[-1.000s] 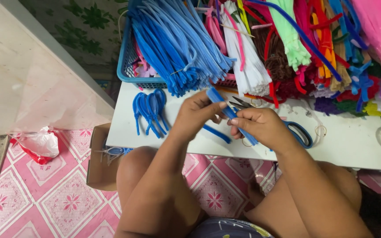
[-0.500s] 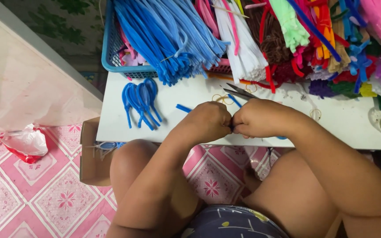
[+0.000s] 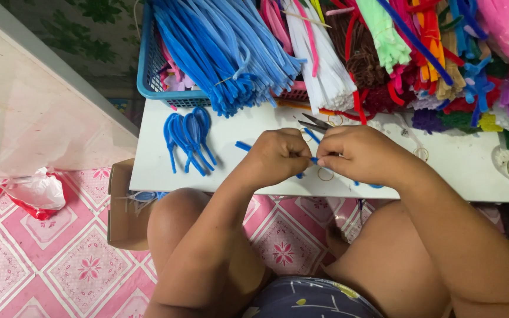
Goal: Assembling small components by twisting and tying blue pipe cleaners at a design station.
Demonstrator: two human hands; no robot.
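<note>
Your left hand (image 3: 278, 156) and right hand (image 3: 357, 154) meet knuckle to knuckle, both pinched on a blue pipe cleaner (image 3: 313, 159) over the white table (image 3: 237, 126). Grip close; match the finished blue loops (image 3: 187, 138).

Home craft corner: pipe cleaners (image 3: 231, 53), tiled floor (image 3: 60, 259)

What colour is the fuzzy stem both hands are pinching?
Blue; a short bit of the stem shows between the hands in the head view.
</note>
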